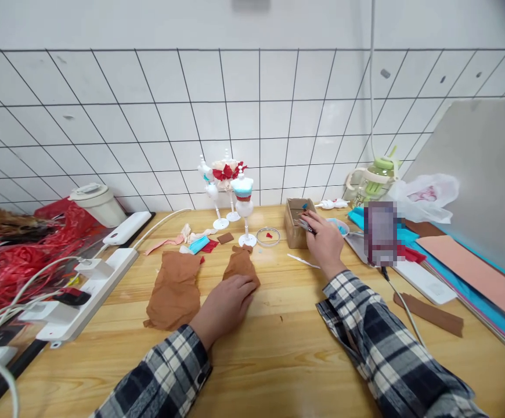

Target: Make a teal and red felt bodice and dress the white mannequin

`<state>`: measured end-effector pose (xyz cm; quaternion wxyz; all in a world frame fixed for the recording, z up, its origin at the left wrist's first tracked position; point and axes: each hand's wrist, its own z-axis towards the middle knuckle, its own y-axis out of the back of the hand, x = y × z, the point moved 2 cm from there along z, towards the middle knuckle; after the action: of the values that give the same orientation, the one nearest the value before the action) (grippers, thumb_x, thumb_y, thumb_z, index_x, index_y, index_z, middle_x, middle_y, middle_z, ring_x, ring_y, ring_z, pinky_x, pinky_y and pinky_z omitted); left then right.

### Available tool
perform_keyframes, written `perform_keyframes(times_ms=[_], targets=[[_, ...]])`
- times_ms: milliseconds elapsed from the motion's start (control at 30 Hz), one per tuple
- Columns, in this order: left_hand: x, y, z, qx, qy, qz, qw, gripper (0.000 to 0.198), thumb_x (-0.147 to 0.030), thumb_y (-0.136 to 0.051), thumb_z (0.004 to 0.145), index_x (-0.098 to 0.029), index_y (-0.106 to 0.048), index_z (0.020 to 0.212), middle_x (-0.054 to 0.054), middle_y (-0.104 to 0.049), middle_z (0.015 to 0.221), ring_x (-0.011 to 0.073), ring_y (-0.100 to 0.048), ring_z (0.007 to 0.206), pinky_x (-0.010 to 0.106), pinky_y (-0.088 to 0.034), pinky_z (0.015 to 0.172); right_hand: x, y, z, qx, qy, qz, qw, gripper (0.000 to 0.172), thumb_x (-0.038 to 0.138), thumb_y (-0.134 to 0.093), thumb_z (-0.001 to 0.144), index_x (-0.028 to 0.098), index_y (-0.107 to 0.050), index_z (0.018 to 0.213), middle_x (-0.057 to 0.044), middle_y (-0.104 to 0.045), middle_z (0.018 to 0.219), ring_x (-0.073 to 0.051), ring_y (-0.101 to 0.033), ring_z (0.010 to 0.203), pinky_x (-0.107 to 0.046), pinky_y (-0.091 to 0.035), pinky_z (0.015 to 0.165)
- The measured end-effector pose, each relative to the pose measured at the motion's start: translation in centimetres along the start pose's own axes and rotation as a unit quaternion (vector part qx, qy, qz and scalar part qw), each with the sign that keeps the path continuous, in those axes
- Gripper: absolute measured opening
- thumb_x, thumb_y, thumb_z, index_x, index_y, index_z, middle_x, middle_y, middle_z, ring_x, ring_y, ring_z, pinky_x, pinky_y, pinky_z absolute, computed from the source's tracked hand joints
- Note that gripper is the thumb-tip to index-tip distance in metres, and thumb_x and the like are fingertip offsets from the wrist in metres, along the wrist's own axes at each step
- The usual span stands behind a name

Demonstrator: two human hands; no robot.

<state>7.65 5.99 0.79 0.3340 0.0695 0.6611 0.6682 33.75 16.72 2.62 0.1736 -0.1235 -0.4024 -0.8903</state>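
My left hand lies on a crinkled brown piece of crepe paper, its fingers flat over the lower part. A larger brown crepe sheet is spread to its left. My right hand is closed on a small metal tool at the cardboard box; the tool's kind is hard to make out. Just behind my left hand stands a small white mannequin on a stand, with blue and reddish-brown wrapped around its bust.
More white mannequins stand behind, one with red bows. Paper scraps and a ring lie nearby. A power strip with cables is at left. A phone, a bottle and coloured sheets are at right.
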Motion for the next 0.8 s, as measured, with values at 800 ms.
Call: perform_keyframes(times_ms=[800], targets=[[1.0,-0.7,-0.5,0.005,-0.087,-0.061,0.994,0.022,-0.015,-0.053,0.084,-0.022,-0.064,0.101,0.005,-0.067,0.112,0.0196,-0.061,0.103,0.032,-0.048,0.089,-1.8,0.3,-0.7,-0.084,-0.067,0.056,0.993,0.033,0.033,-0.053,0.084,0.022,-0.064,0.112,-0.011,-0.055,0.117,-0.025,-0.054,0.107,-0.034,-0.047,0.083]])
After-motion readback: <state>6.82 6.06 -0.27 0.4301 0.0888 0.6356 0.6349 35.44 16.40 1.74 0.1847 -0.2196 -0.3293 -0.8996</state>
